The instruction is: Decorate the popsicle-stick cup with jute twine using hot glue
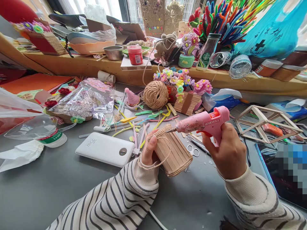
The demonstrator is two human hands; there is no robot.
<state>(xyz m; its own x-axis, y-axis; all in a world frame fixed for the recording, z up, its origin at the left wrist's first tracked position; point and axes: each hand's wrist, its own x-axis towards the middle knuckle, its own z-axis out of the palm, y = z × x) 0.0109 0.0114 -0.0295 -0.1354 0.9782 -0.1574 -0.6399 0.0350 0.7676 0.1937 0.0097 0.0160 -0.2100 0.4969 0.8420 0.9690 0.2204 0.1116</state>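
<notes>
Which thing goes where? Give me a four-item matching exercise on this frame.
1. Pink hot glue gun
2. Craft-stick piece
3. Power bank
4. Twine ball

A. Beside the pink crocheted hat
B. In the left hand
C. Lying flat on the gray table
D. In the right hand

Pairs: 1-D, 2-B, 3-C, 4-A

Bright daylight from back windows [110, 7] leaves glare on clear plastic [82, 100], wide-angle distortion curves the ledge [83, 62] toward the edges, and blocky pixels hide part of a phone [268, 166]
</notes>
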